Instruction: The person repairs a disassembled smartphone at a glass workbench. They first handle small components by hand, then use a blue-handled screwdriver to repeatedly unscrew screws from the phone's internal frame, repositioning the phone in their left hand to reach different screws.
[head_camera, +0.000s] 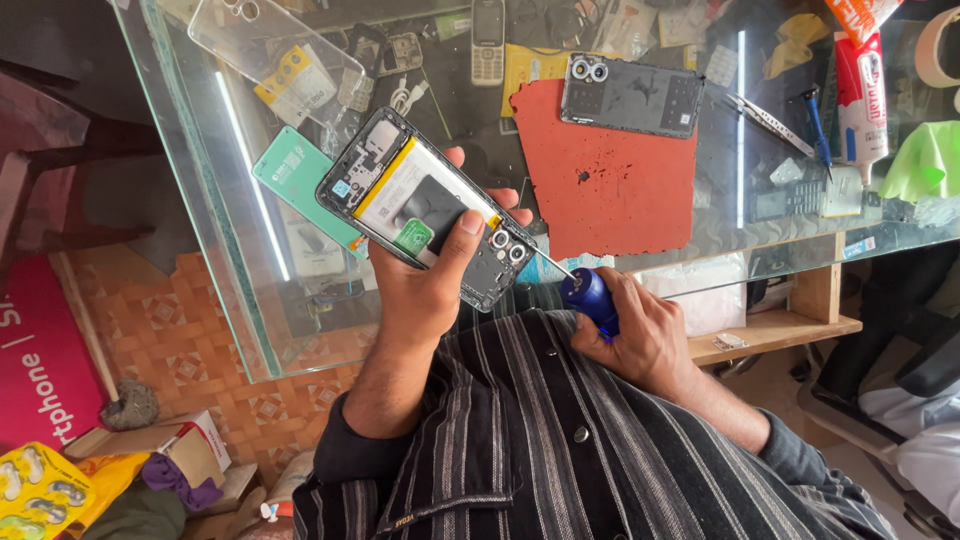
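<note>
My left hand (425, 285) grips an opened smartphone (425, 205) with its back cover off, so the white battery and the camera lenses show. The thumb lies across the battery. My right hand (640, 335) holds a blue-handled screwdriver (590, 295). Its thin metal tip reaches the phone's corner beside the camera lenses. Both hands hover just in front of the glass table's (230, 240) near edge, above my striped shirt.
On the glass table lie a red mat (610, 185), a dark phone back panel (630, 95), a clear case (275, 45), a teal card (295, 175), tweezers (765, 120), a glue tube (862, 100) and a green cloth (925, 160). Cardboard boxes sit on the tiled floor at left.
</note>
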